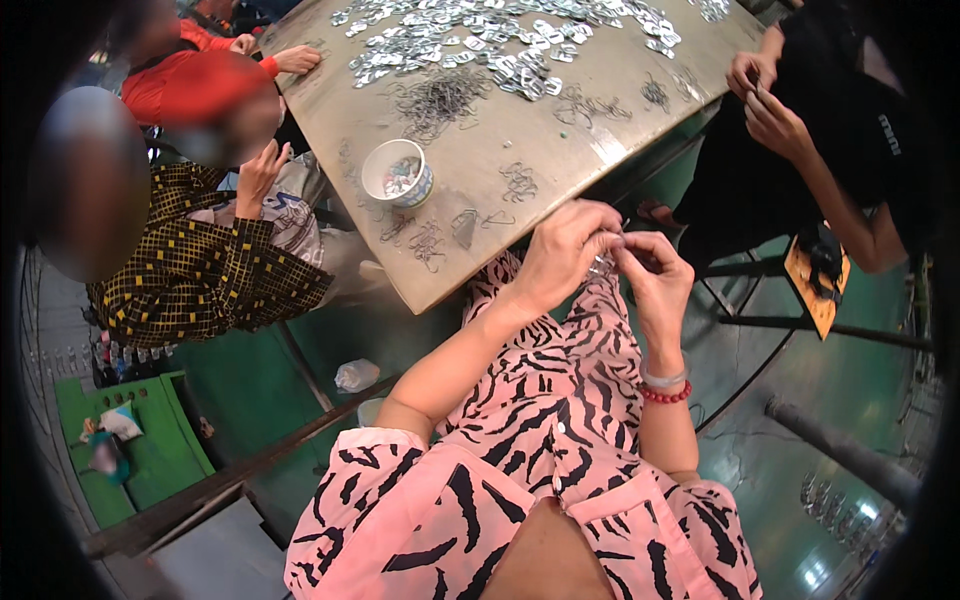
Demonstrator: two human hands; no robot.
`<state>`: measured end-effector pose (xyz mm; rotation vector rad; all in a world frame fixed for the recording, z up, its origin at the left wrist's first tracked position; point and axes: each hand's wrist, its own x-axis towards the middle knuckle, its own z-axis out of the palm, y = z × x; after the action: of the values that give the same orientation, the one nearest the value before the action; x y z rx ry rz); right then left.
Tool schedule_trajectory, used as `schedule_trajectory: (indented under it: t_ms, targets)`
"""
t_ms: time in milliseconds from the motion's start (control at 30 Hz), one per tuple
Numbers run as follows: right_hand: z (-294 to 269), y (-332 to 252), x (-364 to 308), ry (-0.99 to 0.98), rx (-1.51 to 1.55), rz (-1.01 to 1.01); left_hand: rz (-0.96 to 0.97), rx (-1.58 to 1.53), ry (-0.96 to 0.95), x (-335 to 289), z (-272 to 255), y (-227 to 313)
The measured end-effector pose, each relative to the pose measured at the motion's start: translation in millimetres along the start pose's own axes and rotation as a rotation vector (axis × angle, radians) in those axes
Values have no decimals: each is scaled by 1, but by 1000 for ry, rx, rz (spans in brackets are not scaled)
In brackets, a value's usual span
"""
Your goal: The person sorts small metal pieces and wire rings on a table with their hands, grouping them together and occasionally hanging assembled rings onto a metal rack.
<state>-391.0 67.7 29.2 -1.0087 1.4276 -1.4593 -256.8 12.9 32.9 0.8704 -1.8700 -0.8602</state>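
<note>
Over my lap, just off the near table edge, my left hand (572, 252) and my right hand (655, 280) meet fingertip to fingertip, both closed in a pinch. A small shiny metal piece (599, 266) shows between them; its exact shape is mostly hidden by the fingers. Closest to my hands on the table (560, 150) lie a little heap of thin bent wires (518, 182) and a flat grey piece (464, 228). Farther left is a white tub (368, 172) holding small mixed bits.
Many flat silver metal pieces with holes (470, 45) cover the table's far side, beside a dark wire pile (438, 100). Co-workers sit left, in a checked garment (190, 270), and right, in black (840, 120). An orange-topped stool (812, 285) stands right.
</note>
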Motion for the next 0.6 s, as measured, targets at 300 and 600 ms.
schedule_trajectory:
  t_ms: [300,600]
  targets:
    - [13,-6,97,-195,-68,-4,-67,-70,69,-12,-6,1]
    - [111,50,238,-566,-1128,-1072,-26,-73,57,-23,-5,2]
